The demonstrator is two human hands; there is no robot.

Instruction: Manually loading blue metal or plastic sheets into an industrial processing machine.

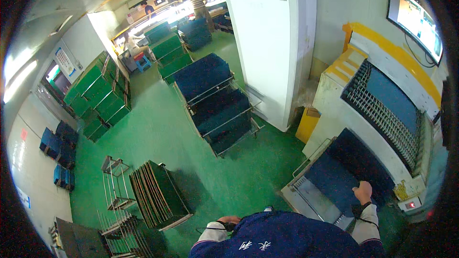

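Observation:
My right hand (362,192) is closed on the edge of a flat dark blue panel (330,181), at the lower right. That panel leans in a low metal rack (306,195) with slotted rails. Behind it, on the side of the machine, stand more dark blue panels (366,157), their number hard to tell. My left hand (229,220) is held close against my body, near the lower middle; its fingers are mostly hidden. A dark band circles each wrist.
A machine with a roller conveyor (382,114) carries a blue panel on the right. A white cabinet (263,43) stands beyond. Racks of dark blue panels (222,110), green panel stacks (103,93) and a rack of upright boards (155,193) occupy the green floor. People work far back.

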